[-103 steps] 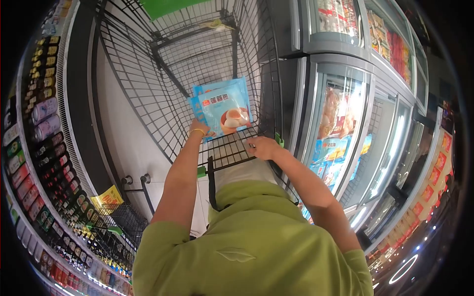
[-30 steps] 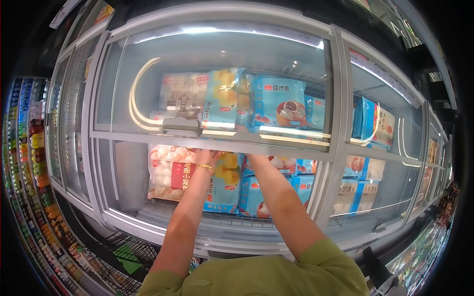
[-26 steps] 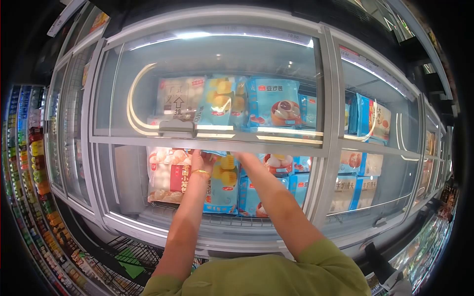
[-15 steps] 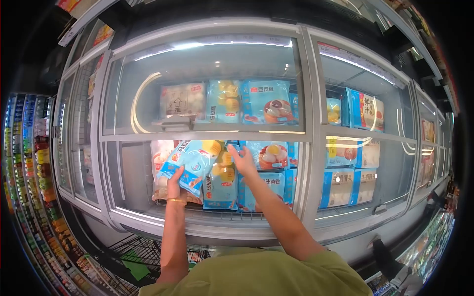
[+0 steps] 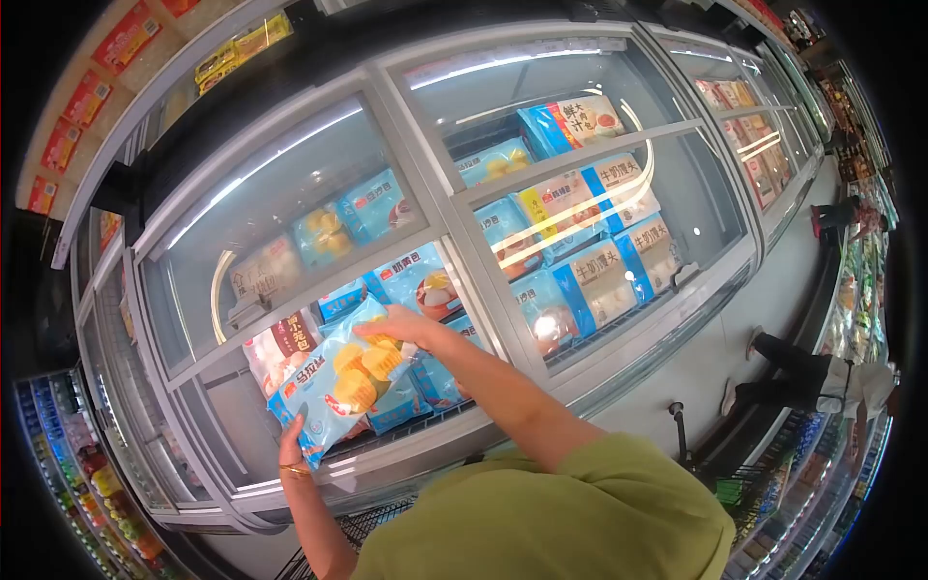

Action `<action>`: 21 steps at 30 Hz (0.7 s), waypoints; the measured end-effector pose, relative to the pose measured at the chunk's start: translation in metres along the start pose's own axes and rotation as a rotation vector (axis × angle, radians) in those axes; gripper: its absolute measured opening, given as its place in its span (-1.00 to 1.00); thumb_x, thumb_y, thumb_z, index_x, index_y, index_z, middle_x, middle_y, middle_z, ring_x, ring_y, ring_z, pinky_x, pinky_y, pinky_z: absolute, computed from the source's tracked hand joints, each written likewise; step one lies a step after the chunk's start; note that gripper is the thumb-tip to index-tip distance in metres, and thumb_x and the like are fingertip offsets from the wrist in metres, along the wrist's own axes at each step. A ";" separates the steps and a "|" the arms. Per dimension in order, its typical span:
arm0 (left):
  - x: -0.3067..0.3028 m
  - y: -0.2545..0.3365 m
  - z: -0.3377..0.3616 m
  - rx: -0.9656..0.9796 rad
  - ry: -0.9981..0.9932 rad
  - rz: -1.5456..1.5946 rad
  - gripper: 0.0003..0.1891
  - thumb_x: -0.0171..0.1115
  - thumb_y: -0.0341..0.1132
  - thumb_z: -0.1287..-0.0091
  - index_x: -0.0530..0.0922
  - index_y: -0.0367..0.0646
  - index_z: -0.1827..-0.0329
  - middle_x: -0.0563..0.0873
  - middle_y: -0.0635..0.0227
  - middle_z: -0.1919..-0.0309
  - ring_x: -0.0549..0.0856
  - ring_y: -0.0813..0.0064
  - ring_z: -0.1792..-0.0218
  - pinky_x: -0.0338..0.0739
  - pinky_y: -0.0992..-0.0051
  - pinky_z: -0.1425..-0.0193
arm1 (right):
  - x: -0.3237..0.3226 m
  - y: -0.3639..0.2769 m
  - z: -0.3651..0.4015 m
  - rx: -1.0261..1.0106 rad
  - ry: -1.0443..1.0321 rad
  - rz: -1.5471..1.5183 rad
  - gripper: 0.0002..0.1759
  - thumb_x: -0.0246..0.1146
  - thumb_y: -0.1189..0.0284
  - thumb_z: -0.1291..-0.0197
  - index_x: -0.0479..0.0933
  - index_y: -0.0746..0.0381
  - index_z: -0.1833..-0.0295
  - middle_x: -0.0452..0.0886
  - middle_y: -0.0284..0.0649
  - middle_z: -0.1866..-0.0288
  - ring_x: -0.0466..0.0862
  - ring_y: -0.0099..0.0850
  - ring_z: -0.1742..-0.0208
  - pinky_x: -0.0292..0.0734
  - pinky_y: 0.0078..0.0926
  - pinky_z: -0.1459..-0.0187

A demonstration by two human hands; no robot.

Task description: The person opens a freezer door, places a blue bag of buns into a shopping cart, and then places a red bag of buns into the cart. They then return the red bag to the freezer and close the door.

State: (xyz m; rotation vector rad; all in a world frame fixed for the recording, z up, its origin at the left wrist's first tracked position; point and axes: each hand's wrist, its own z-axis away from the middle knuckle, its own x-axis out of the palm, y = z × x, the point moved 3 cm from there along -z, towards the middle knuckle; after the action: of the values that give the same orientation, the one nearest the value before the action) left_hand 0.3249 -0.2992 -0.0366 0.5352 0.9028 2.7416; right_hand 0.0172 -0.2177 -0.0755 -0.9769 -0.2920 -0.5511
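A light-blue plastic bag of yellow steamed buns (image 5: 350, 382) is held in front of me, tilted, over the opening of a glass-fronted freezer (image 5: 387, 87). My left hand (image 5: 293, 447) grips its lower left edge. At its upper right corner, my right hand (image 5: 401, 327) is closed on the plastic. Behind the held bag lie more blue bags of buns (image 5: 425, 280), partly hidden by it. A pale bag with a dark brown label (image 5: 280, 350) sits just to its left.
Behind the glass to the right are several bags of buns (image 5: 599, 280). A shopping cart (image 5: 372, 527) is below me, partly hidden by my arm and shirt. On the right, a person in dark trousers (image 5: 788, 367) stands in the aisle near lit shelves (image 5: 773, 483).
My right hand has moved from near the stacked bags onto the held bag's upper corner. The bag now shows its front more fully. My view has turned and tilted, bringing more of the right into sight.
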 end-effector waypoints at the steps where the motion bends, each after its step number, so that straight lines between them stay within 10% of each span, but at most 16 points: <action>1: 0.005 0.003 0.001 0.040 0.031 -0.134 -0.39 0.31 -0.18 -0.19 0.32 -0.23 -0.26 0.61 0.22 -0.03 0.71 0.35 0.16 0.68 0.50 0.34 | -0.002 -0.001 0.000 -0.023 0.045 0.008 -0.43 0.42 0.10 0.00 0.56 0.32 0.02 0.64 -0.21 0.07 0.63 -0.47 0.08 0.49 -0.53 0.04; 6: 0.036 0.005 0.001 0.111 0.086 -0.118 -0.42 0.34 -0.20 -0.15 0.38 -0.22 -0.21 0.66 0.28 0.10 0.72 0.46 0.26 0.57 0.68 0.59 | -0.011 -0.002 0.016 -0.062 0.475 0.620 -0.36 0.33 0.12 -0.07 0.43 0.34 -0.15 0.57 -0.04 -0.09 0.60 -0.22 -0.08 0.47 -0.35 -0.08; 8: 0.038 -0.001 -0.007 0.147 0.090 -0.051 -0.44 0.34 -0.22 -0.15 0.39 -0.22 -0.20 0.67 0.28 0.12 0.72 0.44 0.27 0.57 0.66 0.57 | -0.014 -0.017 0.054 -0.373 0.451 0.902 -0.38 0.26 0.17 -0.12 0.37 0.30 -0.22 0.51 0.03 -0.15 0.52 -0.09 -0.16 0.43 -0.22 -0.13; 13: 0.076 -0.009 -0.050 0.183 0.204 0.067 -0.51 0.31 -0.24 -0.20 0.42 -0.20 -0.17 0.67 0.28 0.11 0.71 0.43 0.31 0.54 0.64 0.57 | -0.035 -0.045 0.127 -0.454 0.238 0.967 -0.57 0.22 0.24 -0.18 0.45 0.21 -0.12 0.58 -0.07 -0.03 0.57 -0.12 -0.05 0.48 -0.23 -0.05; 21: 0.194 -0.039 -0.200 -0.086 -0.235 0.154 -0.60 0.34 -0.31 -0.18 0.48 -0.18 -0.07 0.65 0.28 0.10 0.70 0.43 0.16 0.71 0.49 0.47 | -0.018 -0.048 0.138 -0.783 0.333 0.927 -0.73 0.33 0.41 -0.08 0.57 0.13 0.06 0.66 -0.23 0.23 0.67 -0.28 0.31 0.59 -0.40 0.30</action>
State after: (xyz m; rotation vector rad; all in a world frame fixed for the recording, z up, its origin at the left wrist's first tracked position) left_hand 0.0710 -0.3164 -0.1567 0.9221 0.7105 2.7580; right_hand -0.0232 -0.1166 0.0236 -1.5927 0.7162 0.0673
